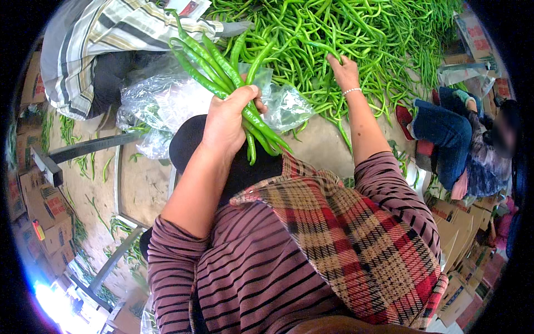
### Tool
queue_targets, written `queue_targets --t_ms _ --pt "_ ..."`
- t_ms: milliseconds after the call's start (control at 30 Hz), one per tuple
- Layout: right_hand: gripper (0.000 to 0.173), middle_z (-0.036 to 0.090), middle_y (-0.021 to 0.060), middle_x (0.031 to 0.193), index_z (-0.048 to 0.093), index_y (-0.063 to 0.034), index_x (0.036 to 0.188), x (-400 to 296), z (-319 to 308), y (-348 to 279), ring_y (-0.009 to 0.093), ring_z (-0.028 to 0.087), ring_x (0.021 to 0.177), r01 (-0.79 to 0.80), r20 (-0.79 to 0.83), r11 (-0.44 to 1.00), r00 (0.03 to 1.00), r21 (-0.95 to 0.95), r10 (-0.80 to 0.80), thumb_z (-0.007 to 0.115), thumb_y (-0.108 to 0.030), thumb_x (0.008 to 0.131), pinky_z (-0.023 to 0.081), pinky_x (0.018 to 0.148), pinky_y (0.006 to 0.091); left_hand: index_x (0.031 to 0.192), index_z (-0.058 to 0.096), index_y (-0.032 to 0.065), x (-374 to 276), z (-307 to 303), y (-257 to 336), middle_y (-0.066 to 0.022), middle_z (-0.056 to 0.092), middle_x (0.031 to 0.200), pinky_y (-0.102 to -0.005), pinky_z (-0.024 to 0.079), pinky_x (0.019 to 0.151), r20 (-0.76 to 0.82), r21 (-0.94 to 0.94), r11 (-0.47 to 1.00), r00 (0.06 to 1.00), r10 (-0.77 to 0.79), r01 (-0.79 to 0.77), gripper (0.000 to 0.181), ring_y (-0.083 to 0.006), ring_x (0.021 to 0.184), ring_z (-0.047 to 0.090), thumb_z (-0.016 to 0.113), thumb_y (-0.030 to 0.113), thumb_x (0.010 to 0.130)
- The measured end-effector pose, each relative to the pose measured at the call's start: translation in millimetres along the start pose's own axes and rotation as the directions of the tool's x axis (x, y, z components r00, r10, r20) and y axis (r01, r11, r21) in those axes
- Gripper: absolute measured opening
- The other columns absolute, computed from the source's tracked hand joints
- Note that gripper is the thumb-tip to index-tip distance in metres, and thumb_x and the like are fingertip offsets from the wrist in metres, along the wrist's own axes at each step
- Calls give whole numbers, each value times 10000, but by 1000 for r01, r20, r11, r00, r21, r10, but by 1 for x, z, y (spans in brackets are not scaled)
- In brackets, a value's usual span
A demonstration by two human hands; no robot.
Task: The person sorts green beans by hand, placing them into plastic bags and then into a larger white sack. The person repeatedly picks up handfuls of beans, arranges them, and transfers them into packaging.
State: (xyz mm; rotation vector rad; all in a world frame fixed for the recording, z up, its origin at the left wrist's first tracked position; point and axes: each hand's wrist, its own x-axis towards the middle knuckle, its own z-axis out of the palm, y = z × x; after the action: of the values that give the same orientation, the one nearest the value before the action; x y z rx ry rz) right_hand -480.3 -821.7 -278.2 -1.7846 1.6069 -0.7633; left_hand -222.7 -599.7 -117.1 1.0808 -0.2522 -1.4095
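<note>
A bunch of long green chili peppers (208,67) is clasped in my left hand (233,112), the ends sticking out on both sides of the fist. The bunch is raised over a clear plastic bag (167,98) by my knee. My right hand (345,72) reaches to the near side of a large heap of green peppers (292,54). Its thumb and fingers pinch one long green pepper (321,45). A beaded bracelet (351,91) circles the right wrist.
A co-worker in a striped shirt (104,33) bends close at the upper left. Another person in jeans (444,129) sits at the right. Cardboard boxes (50,208) stand along both sides. Metal frame bars (96,147) cross the floor at left, among loose peppers.
</note>
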Motion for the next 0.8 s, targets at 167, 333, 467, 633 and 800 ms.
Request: queue_targets --t_ms 167,333,467,633,800 --pt "307 631 -1 716 705 -81 942 15 -23 -71 67 545 621 -177 127 811 984 557 127 652 -368 847 371 494 233 1018 535 9 -2 -10 -2 -57 572 790 -340 516 648 -41 -17 997 996 76 -76 256 -158 659 559 639 98 802" --pt "296 621 -29 724 687 -126 913 -25 -8 -114 44 536 621 -173 336 856 942 487 -1 606 -408 874 354 523 207 874 588 16 -4 -15 2 -56 594 726 -328 505 633 -142 104 977 969 201 -187 136 -176 664 592 648 92 779" --pt "295 594 -10 676 678 -91 902 -74 16 -152 65 520 575 -172 431 834 898 525 -86 601 -376 891 379 522 217 1006 632 -11 0 -9 -3 -61 647 934 -279 482 755 -103 358 902 950 294 -240 255 -163 842 614 654 111 783" --pt "288 616 26 747 646 -7 967 -102 34 -182 94 548 580 -182 469 723 857 666 -217 573 -284 930 452 543 223 1045 629 13 6 -2 -2 -64 639 935 -282 476 694 82 277 959 996 42 -63 272 -141 772 583 635 105 789" --pt "395 547 4 642 619 -23 949 -69 14 -166 79 485 544 -110 249 729 965 676 -85 457 -382 962 372 497 231 978 620 -56 -2 -13 2 -81 634 791 -292 470 646 -36 180 984 999 19 -12 285 -172 678 576 637 167 801"
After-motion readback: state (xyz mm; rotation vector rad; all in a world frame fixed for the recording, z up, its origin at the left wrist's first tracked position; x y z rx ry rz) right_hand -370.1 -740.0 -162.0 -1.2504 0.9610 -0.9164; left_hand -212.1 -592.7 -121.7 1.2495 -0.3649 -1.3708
